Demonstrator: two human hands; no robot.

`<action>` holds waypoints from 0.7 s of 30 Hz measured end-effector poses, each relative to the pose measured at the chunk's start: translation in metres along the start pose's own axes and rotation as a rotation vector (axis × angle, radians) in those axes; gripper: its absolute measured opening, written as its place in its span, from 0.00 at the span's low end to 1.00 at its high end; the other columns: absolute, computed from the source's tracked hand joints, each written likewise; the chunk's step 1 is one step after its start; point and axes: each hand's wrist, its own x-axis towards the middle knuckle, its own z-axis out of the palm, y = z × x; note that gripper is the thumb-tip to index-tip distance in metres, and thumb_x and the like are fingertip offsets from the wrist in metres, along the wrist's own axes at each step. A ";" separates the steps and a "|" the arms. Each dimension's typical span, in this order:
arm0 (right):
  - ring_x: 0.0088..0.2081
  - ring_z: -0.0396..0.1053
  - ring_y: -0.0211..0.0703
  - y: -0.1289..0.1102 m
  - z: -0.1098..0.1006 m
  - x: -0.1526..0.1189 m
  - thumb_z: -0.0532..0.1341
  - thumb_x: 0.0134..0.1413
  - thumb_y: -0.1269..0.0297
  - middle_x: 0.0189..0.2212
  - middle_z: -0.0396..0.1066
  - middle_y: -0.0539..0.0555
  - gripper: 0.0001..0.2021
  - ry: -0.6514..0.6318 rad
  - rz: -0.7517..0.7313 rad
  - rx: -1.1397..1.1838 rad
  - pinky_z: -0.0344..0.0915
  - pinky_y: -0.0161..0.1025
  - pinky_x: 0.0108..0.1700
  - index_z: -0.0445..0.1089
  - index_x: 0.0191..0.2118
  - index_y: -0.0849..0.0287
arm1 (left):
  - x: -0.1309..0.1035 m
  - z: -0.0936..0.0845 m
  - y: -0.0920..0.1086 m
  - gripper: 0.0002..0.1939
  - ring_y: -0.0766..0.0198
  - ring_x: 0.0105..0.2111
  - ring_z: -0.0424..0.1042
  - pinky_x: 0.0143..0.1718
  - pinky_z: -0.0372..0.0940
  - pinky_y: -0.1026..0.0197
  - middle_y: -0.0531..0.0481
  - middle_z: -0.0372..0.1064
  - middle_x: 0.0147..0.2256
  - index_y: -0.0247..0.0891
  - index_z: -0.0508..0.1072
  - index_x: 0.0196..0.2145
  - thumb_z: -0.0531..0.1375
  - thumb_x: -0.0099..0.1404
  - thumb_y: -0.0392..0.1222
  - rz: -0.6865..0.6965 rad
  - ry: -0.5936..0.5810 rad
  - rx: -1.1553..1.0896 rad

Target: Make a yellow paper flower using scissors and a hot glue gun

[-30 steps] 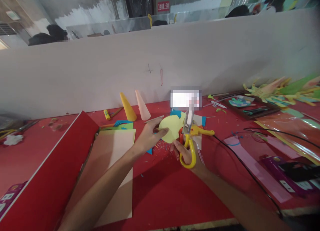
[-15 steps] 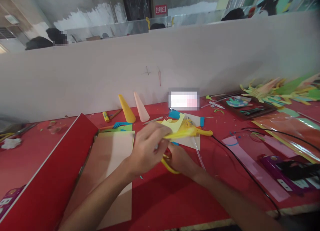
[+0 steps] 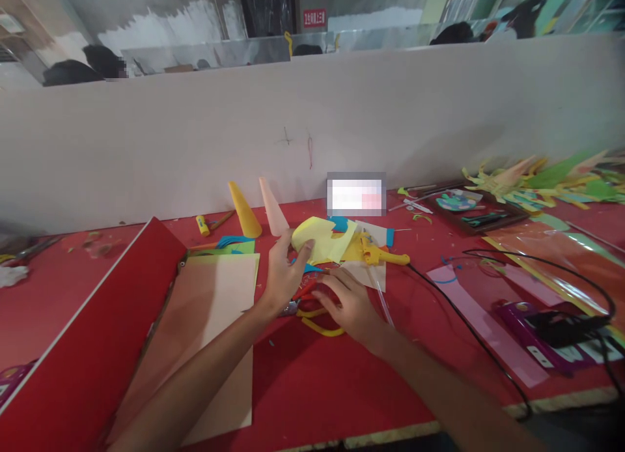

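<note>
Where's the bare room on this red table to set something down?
Mainly the near stretch of red tabletop, bordered by the peach sheets, scissors and right forearm; a narrower strip between that forearm and the black cable. Crowded: around the yellow paper and glue gun, and by the dark tray.

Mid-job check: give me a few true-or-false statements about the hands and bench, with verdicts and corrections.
1. The left hand holds yellow paper. True.
2. The left hand also grips the scissors. False: they are beside the right hand; whether it touches them is unclear.
3. The yellow cone stands left of the pink cone. True.
4. The dark tray is left of both hands. False: it is to their right.
</note>
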 end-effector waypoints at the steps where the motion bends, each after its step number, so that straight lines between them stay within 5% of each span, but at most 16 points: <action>1: 0.44 0.76 0.50 -0.001 -0.003 0.002 0.58 0.72 0.62 0.39 0.78 0.57 0.07 0.058 0.019 0.027 0.74 0.46 0.48 0.74 0.45 0.53 | -0.001 0.001 0.000 0.12 0.65 0.33 0.67 0.35 0.64 0.65 0.53 0.69 0.33 0.38 0.71 0.38 0.62 0.71 0.49 -0.003 0.006 -0.004; 5: 0.35 0.75 0.44 0.006 -0.012 0.009 0.57 0.72 0.59 0.33 0.76 0.53 0.08 0.200 0.273 0.203 0.71 0.40 0.36 0.70 0.42 0.54 | -0.010 0.009 -0.018 0.11 0.64 0.34 0.70 0.38 0.66 0.64 0.51 0.72 0.36 0.38 0.72 0.42 0.62 0.71 0.49 -0.031 -0.017 0.006; 10: 0.22 0.63 0.40 0.021 -0.010 0.022 0.61 0.68 0.50 0.21 0.62 0.42 0.18 0.253 0.488 0.481 0.61 0.36 0.25 0.64 0.56 0.52 | -0.015 0.015 -0.053 0.12 0.62 0.34 0.71 0.38 0.66 0.62 0.51 0.73 0.35 0.38 0.74 0.39 0.66 0.66 0.49 0.008 -0.092 0.065; 16: 0.19 0.61 0.38 0.035 -0.002 0.037 0.65 0.61 0.42 0.20 0.64 0.43 0.19 0.143 0.544 0.679 0.59 0.35 0.22 0.67 0.42 0.52 | -0.012 0.017 -0.062 0.23 0.59 0.39 0.75 0.42 0.69 0.60 0.49 0.76 0.40 0.39 0.72 0.46 0.72 0.59 0.52 -0.079 -0.203 -0.055; 21: 0.25 0.65 0.42 0.059 -0.002 0.027 0.61 0.62 0.37 0.23 0.65 0.48 0.22 0.230 0.554 0.706 0.66 0.38 0.27 0.66 0.32 0.53 | -0.010 0.015 -0.064 0.19 0.61 0.39 0.72 0.41 0.68 0.61 0.47 0.72 0.39 0.38 0.74 0.42 0.64 0.68 0.58 -0.072 -0.316 -0.175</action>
